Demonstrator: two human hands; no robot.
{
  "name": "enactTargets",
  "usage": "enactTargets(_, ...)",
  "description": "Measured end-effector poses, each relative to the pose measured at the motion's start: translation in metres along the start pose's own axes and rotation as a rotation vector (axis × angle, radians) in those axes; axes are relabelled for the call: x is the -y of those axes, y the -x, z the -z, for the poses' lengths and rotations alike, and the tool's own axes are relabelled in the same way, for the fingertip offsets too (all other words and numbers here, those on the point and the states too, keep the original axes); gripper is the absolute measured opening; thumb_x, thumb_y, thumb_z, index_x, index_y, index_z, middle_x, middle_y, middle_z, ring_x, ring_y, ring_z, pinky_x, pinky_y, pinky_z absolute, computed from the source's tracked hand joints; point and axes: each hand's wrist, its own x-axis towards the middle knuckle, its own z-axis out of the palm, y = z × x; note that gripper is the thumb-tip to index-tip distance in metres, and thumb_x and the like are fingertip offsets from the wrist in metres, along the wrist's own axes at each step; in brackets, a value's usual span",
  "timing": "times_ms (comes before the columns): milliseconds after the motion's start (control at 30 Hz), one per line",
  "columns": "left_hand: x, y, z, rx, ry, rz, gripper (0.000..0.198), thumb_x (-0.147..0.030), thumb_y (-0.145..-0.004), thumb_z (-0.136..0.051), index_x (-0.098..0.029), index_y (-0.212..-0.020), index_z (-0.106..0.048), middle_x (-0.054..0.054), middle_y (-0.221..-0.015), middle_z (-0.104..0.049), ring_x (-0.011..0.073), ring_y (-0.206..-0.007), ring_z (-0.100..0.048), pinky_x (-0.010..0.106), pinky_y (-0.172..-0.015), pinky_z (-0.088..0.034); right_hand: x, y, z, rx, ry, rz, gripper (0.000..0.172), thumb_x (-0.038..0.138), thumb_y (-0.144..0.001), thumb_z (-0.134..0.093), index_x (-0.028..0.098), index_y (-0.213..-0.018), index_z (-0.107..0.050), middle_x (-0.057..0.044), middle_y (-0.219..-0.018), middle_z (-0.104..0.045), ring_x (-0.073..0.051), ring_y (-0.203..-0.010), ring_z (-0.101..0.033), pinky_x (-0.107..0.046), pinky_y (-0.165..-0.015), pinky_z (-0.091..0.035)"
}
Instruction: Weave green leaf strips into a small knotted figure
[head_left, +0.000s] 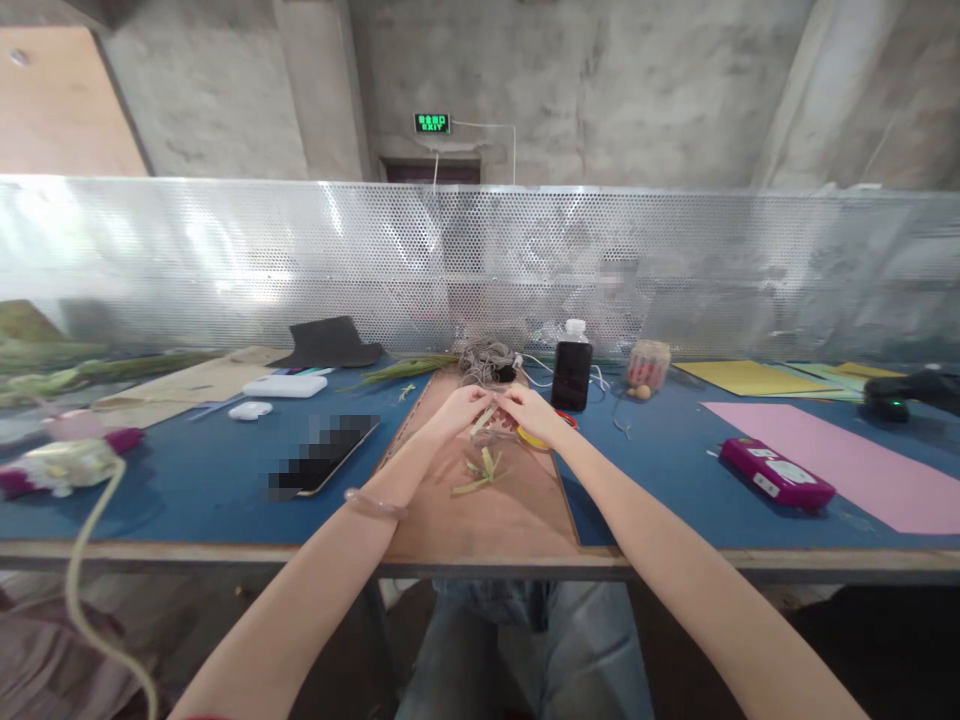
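Note:
My left hand and my right hand meet over a tan board, fingers closed in a pinch. A pale green leaf strip hangs from between the fingertips; its upper end is hidden by them. Nearer to me on the board lies a small figure of knotted leaf strips, with loose ends spread out. Beside my right wrist, partly covered by it, is a yellow ring, perhaps a tape roll. Just beyond both hands sits a tangled bundle of grey cord.
On the blue table, a black phone leans upright against a bottle. Another phone lies left. At right are a magenta box, pink paper and a toothpick jar. A perforated metal screen stands behind.

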Motion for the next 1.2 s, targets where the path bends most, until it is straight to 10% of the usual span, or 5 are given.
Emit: enactTargets(1200,0.0055,0.0003,-0.0007,0.163,0.161,0.054,0.025,-0.031,-0.086,-0.048,-0.013,-0.103,-0.054,0.006,-0.097,-0.059,0.0158,-0.079,-0.059,0.034,-0.068,-0.050,0.0000,0.0001,0.0069,-0.084,0.372,0.211,0.021,0.028,-0.087,-0.049,0.013,-0.100,-0.056,-0.005,-0.097,-0.059,-0.015,-0.082,-0.059,-0.034,-0.072,-0.049)
